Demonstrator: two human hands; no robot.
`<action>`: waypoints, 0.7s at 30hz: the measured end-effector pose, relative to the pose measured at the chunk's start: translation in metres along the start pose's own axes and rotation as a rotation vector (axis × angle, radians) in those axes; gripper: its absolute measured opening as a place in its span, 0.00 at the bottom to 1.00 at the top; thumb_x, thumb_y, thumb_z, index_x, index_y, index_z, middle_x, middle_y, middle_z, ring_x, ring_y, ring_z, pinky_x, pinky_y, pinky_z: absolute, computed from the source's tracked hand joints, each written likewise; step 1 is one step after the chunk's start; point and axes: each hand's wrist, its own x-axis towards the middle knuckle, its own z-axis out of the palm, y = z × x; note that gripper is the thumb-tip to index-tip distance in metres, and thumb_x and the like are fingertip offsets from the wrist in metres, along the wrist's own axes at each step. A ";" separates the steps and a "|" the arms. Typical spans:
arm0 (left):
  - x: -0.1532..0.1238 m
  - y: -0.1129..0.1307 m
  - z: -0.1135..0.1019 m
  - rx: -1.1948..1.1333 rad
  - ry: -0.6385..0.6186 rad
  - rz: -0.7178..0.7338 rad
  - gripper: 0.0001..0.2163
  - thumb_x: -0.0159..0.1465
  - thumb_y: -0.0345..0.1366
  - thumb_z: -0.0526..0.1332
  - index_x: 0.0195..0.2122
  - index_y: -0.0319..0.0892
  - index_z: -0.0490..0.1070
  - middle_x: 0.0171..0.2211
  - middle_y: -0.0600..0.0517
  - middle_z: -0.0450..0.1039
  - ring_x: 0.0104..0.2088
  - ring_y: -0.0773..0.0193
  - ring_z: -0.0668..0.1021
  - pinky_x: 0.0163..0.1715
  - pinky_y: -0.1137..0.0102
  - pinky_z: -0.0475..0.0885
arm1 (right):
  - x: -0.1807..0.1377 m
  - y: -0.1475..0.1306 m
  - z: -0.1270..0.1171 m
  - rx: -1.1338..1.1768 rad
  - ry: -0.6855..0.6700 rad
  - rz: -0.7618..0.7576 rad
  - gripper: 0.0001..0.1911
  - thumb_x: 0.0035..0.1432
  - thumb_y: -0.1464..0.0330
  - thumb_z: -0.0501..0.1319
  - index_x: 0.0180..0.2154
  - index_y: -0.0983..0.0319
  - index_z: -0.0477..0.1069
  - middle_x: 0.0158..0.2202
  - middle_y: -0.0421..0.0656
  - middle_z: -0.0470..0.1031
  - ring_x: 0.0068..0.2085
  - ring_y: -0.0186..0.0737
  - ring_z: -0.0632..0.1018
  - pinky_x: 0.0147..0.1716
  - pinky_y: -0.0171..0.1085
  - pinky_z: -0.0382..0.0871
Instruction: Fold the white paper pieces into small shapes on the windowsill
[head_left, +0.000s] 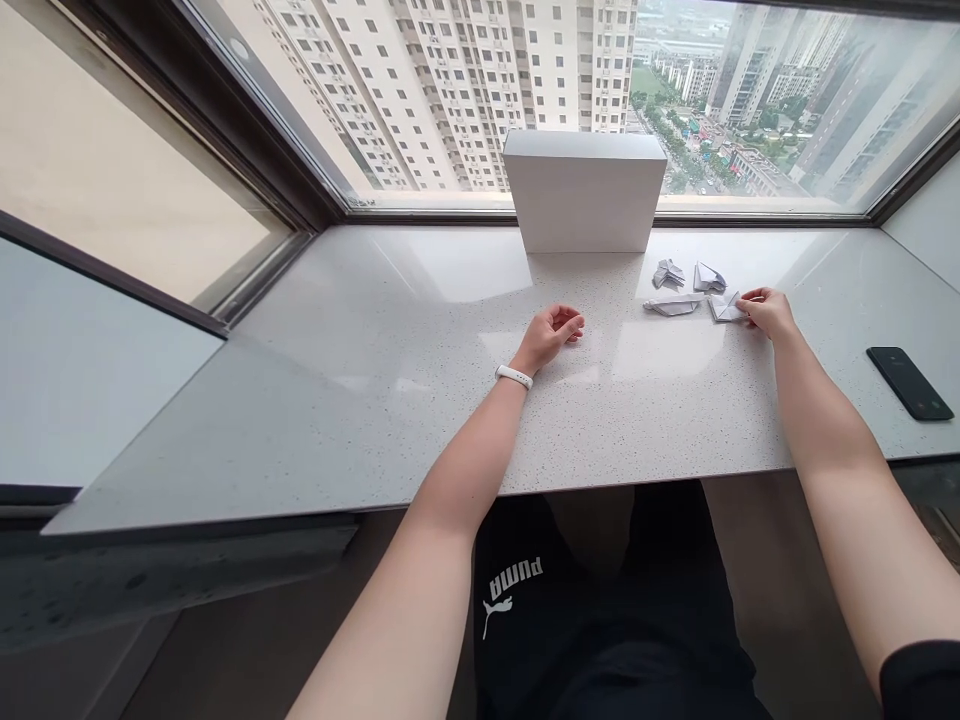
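My right hand [768, 311] pinches the right end of a folded paper piece [724, 308] between thumb and fingers. The paper lies on or just above the white speckled counter; I cannot tell which. Close by are three more folded paper pieces: a long flat one [673, 305], a small many-pointed one [668, 273] and a blocky one [709, 278]. My left hand [553, 335] rests on the counter left of them, its fingers loosely curled, a gap showing beside the thumb and nothing visible inside. A white band [514, 377] circles the left wrist.
A white box [586, 195] stands upright at the back against the window. At the right lies a black phone [910, 383]. The white speckled counter [337, 400] runs along the window, its front edge just before my lap. A dark window frame [300, 180] borders the left.
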 end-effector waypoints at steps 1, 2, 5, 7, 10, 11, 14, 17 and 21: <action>0.000 0.000 0.000 0.000 0.001 0.001 0.27 0.72 0.61 0.81 0.51 0.42 0.81 0.48 0.40 0.90 0.44 0.54 0.92 0.47 0.59 0.92 | 0.001 -0.001 0.001 -0.029 0.013 -0.010 0.10 0.62 0.78 0.79 0.40 0.61 0.82 0.40 0.43 0.85 0.29 0.35 0.76 0.29 0.36 0.78; 0.000 0.000 0.000 0.002 0.002 0.001 0.27 0.72 0.61 0.81 0.51 0.42 0.81 0.47 0.41 0.90 0.44 0.54 0.92 0.47 0.59 0.92 | 0.001 -0.001 0.002 -0.058 0.025 -0.021 0.10 0.61 0.77 0.79 0.40 0.61 0.83 0.41 0.43 0.85 0.30 0.36 0.77 0.31 0.37 0.80; 0.000 0.000 0.000 0.010 0.008 -0.008 0.26 0.72 0.61 0.81 0.50 0.42 0.81 0.47 0.41 0.90 0.44 0.54 0.92 0.47 0.58 0.92 | 0.002 -0.001 0.004 -0.137 0.042 -0.052 0.09 0.61 0.75 0.79 0.42 0.62 0.85 0.42 0.44 0.87 0.34 0.39 0.80 0.37 0.39 0.84; 0.000 0.001 0.000 0.009 0.010 -0.014 0.26 0.71 0.60 0.81 0.50 0.42 0.80 0.47 0.41 0.90 0.44 0.54 0.92 0.47 0.58 0.92 | 0.004 0.000 0.005 -0.170 0.040 -0.075 0.10 0.61 0.73 0.79 0.44 0.61 0.85 0.43 0.44 0.88 0.36 0.40 0.82 0.41 0.41 0.85; 0.000 0.002 0.000 0.013 0.012 -0.016 0.25 0.71 0.59 0.81 0.49 0.42 0.81 0.47 0.41 0.90 0.44 0.54 0.92 0.46 0.58 0.92 | 0.007 0.002 0.008 -0.184 0.045 -0.114 0.11 0.59 0.71 0.79 0.44 0.60 0.85 0.43 0.44 0.88 0.40 0.43 0.84 0.47 0.43 0.86; 0.000 0.002 0.000 0.019 0.014 -0.016 0.25 0.71 0.59 0.81 0.49 0.42 0.81 0.47 0.41 0.90 0.45 0.53 0.92 0.46 0.58 0.92 | 0.009 0.003 0.009 -0.184 0.055 -0.127 0.11 0.59 0.71 0.79 0.44 0.60 0.84 0.43 0.44 0.87 0.41 0.44 0.85 0.50 0.44 0.87; 0.000 0.003 0.001 0.033 0.021 -0.019 0.24 0.72 0.58 0.80 0.49 0.42 0.80 0.47 0.41 0.90 0.45 0.53 0.91 0.46 0.58 0.92 | 0.012 0.006 0.012 -0.172 0.089 -0.154 0.11 0.57 0.71 0.79 0.42 0.59 0.83 0.42 0.44 0.86 0.44 0.46 0.86 0.57 0.47 0.86; 0.001 0.003 0.002 0.036 0.027 -0.022 0.23 0.72 0.57 0.80 0.48 0.42 0.80 0.46 0.41 0.89 0.45 0.53 0.91 0.47 0.58 0.92 | 0.012 0.009 0.013 -0.144 0.114 -0.157 0.10 0.57 0.72 0.79 0.40 0.58 0.82 0.39 0.42 0.84 0.43 0.47 0.85 0.60 0.50 0.86; 0.001 0.002 0.003 0.034 0.036 -0.015 0.19 0.73 0.53 0.80 0.48 0.42 0.81 0.46 0.41 0.90 0.45 0.54 0.91 0.46 0.59 0.92 | 0.011 0.014 0.011 -0.075 0.149 -0.127 0.05 0.65 0.70 0.75 0.41 0.59 0.82 0.41 0.43 0.84 0.41 0.45 0.84 0.58 0.49 0.85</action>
